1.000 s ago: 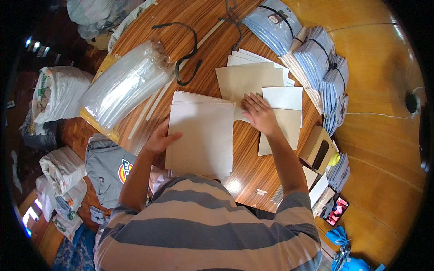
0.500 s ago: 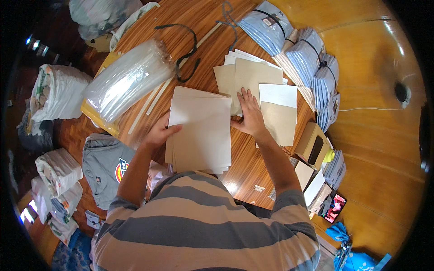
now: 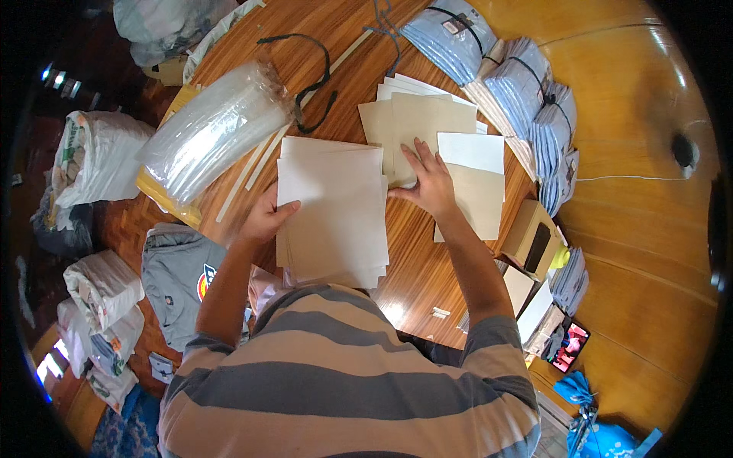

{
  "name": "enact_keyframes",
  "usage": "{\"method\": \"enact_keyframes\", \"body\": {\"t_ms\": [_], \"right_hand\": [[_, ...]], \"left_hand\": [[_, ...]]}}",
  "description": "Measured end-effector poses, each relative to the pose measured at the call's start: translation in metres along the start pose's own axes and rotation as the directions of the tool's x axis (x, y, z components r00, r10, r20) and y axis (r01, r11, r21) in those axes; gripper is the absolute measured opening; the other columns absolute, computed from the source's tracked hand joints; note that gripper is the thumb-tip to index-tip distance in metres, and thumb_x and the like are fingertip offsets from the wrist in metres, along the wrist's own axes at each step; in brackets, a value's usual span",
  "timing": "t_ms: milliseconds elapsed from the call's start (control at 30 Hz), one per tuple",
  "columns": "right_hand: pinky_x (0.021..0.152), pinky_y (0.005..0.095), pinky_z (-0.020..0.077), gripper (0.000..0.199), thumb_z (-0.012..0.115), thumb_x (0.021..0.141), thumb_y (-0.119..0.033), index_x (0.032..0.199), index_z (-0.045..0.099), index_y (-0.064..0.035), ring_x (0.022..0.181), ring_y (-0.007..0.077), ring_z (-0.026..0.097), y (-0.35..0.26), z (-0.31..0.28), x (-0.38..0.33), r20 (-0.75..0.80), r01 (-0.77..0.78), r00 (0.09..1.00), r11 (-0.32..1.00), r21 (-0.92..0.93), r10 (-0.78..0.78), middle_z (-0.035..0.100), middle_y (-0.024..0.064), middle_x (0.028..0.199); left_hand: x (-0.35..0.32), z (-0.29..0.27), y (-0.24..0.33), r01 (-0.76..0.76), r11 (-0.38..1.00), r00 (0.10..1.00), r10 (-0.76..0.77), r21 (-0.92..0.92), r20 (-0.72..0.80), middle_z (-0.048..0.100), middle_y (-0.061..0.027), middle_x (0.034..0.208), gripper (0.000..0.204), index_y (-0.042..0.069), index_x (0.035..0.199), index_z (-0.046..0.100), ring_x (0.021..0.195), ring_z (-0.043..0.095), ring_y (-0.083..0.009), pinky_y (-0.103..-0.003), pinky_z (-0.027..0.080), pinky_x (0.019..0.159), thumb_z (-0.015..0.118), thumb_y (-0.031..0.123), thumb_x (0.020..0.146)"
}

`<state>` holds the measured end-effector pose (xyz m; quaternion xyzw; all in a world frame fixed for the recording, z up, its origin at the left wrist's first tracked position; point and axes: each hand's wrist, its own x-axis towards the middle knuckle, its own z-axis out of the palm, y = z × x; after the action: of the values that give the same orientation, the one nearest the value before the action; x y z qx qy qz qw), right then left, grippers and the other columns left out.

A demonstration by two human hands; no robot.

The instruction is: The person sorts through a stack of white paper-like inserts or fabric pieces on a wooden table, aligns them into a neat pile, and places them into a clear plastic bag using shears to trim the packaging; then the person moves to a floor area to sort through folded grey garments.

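A second beige sheet (image 3: 433,114) now overlaps the loose cards (image 3: 473,150) at one o'clock, widening that spread; the right hand (image 3: 432,187) rests there, fingers fanned. The left hand (image 3: 263,217) pinches the central card stack (image 3: 334,214) at its nine o'clock edge, fingers hidden. The grey garment (image 3: 174,282) at eight o'clock bears a part-hidden round emblem (image 3: 205,282).

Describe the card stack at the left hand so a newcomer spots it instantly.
Find the wood-grain table, at its edge nearest the striped shirt. There, the left hand holds the left side of a pale card stack. Its sheets nearly line up, whereas the cards by the right hand are spread out.
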<state>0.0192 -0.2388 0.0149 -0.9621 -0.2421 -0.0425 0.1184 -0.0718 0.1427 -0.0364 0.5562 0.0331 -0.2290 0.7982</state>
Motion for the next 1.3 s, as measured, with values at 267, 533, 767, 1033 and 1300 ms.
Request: {"method": "enact_keyframes", "body": {"t_ms": [267, 533, 767, 1033, 1300], "right_hand": [[0.114, 0.0473, 0.0416, 0.073, 0.069, 0.083, -0.059, 0.129, 0.063, -0.0032, 0.117, 0.0337, 0.067, 0.013, 0.01, 0.003, 0.078, 0.355, 0.933, 0.867, -0.35, -0.35, 0.066, 0.0211, 0.13], [0.107, 0.042, 0.0508, 0.046, 0.07, 0.092, -0.03, 0.124, 0.063, 0.0016, 0.116, 0.0309, 0.067, 0.022, 0.006, -0.007, 0.191, 0.513, 0.856, 0.744, -0.428, -0.48, 0.069, 0.017, 0.126], [0.123, 0.0472, 0.0307, 0.07, 0.074, 0.089, -0.037, 0.144, 0.05, -0.0011, 0.143, 0.033, 0.045, 0.0, -0.018, 0.012, 0.173, 0.236, 0.958, 0.971, -0.034, -0.227, 0.049, 0.0191, 0.152], [0.121, 0.0467, 0.0336, 0.067, 0.067, 0.093, -0.044, 0.14, 0.053, 0.0015, 0.132, 0.0361, 0.056, 0.02, 0.016, 0.015, 0.18, 0.378, 0.925, 0.869, -0.321, -0.336, 0.058, 0.0224, 0.142], [0.109, 0.0457, 0.0479, 0.036, 0.059, 0.093, -0.017, 0.123, 0.062, 0.0033, 0.098, 0.033, 0.073, 0.013, 0.019, 0.034, 0.164, 0.487, 0.865, 0.715, -0.502, -0.474, 0.071, 0.0221, 0.119]], "left_hand": [[-0.011, -0.03, 0.02, 0.118, 0.981, 0.989, -0.102, 0.155, -0.109, 0.064, -0.0075, 0.128, 0.056, -0.002, 0.147, 0.044, 0.117, 0.059, -0.0163, -0.033, 0.046, 0.102, 0.065, 0.011, 0.096], [-0.008, -0.018, 0.014, 0.089, 0.993, 0.993, -0.081, 0.083, -0.089, 0.063, -0.0074, 0.128, 0.053, -0.001, 0.145, 0.048, 0.117, 0.059, -0.016, -0.034, 0.047, 0.1, 0.065, 0.007, 0.095], [-0.003, -0.019, 0.006, 0.097, 0.994, 0.995, -0.095, 0.046, -0.042, 0.063, -0.0066, 0.129, 0.051, 0.002, 0.144, 0.049, 0.121, 0.058, -0.0164, -0.034, 0.046, 0.102, 0.065, 0.006, 0.096], [-0.006, -0.016, 0.033, 0.167, 0.986, 0.985, -0.166, 0.019, -0.037, 0.065, -0.0064, 0.129, 0.052, 0.003, 0.146, 0.049, 0.116, 0.061, -0.0157, -0.033, 0.048, 0.1, 0.064, 0.008, 0.097], [-0.009, -0.017, 0.03, 0.171, 0.984, 0.985, -0.17, 0.048, -0.037, 0.066, -0.0068, 0.127, 0.05, 0.003, 0.145, 0.05, 0.114, 0.062, -0.0152, -0.032, 0.048, 0.099, 0.063, 0.007, 0.097]]}}
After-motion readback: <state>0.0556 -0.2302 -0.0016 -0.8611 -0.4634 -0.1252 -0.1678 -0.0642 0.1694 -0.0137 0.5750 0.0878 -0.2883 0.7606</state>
